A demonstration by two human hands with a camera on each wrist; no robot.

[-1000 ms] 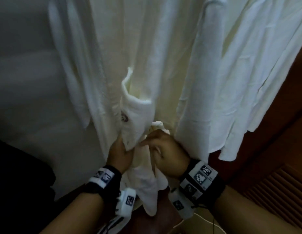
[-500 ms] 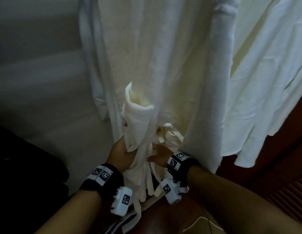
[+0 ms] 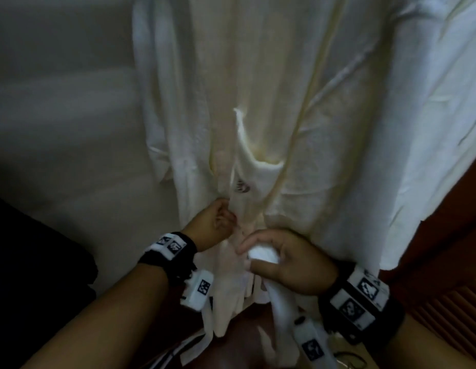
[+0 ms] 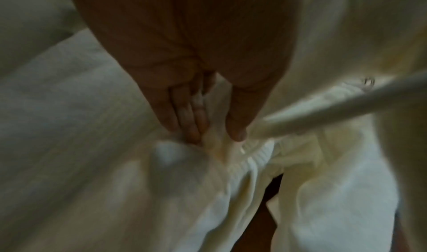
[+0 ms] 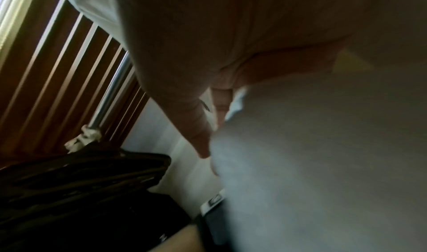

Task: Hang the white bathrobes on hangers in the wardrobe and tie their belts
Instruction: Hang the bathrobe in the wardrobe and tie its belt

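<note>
From the head view, we see the white bathrobe (image 3: 298,115) hanging in front of us, its patch pocket (image 3: 254,179) gaping just above our hands. Our left hand (image 3: 213,225) pinches a fold of robe cloth below the pocket, fingers curled in. Our right hand (image 3: 285,265) curls round a bunched white length that we take to be the belt (image 3: 261,255), whose tail drops past the wrist. The cloth looks soft, light and limp, so we judge it will sag and slide unless held close to where the knot is meant to sit; the belt's narrow band is the better place to take hold. A second white garment (image 3: 444,115) hangs touching the robe on the right, and the brown wood panel (image 3: 450,302) of the wardrobe lies behind it.

In the left wrist view, the fingertips (image 4: 191,128) and thumb press together on a ridge of cloth, while a taut white band (image 4: 335,106) runs off to the right.

In the right wrist view, white cloth covers most of the frame; the thumb (image 5: 196,124) lies along it, and the fingers are largely hidden. Dark hangers (image 5: 80,173) are stacked at lower left beneath a metal rod (image 5: 110,90), against slatted wood (image 5: 46,64). The neighbouring garment crowds the right hand most.
</note>
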